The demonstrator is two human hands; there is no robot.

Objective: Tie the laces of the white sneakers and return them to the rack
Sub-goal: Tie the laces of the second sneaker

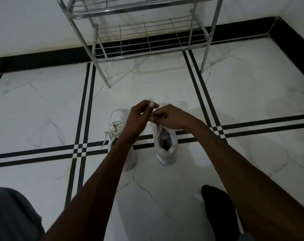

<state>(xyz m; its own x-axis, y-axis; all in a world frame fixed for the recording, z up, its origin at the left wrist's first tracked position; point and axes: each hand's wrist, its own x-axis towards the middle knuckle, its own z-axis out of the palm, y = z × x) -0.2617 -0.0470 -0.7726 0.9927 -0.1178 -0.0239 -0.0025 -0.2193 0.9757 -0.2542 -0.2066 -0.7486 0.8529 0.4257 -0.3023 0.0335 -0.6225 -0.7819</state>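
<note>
Two white sneakers stand side by side on the tiled floor, toes pointing away from me. The left sneaker (115,126) has loose laces trailing off its left side, and my left forearm crosses over its heel. Above the tongue of the right sneaker (166,146), my left hand (140,115) and my right hand (168,117) meet, each pinching a white lace of that shoe. A lace loop shows at my left fingertips. The metal shoe rack (147,53) stands against the wall just beyond the shoes, and its two visible shelves hold nothing.
The floor is white marble-look tile with black stripe borders (81,119). A black skirting runs along the wall (34,60). My grey-clad knee (12,214) is at bottom left and a black-socked foot (217,209) at bottom right.
</note>
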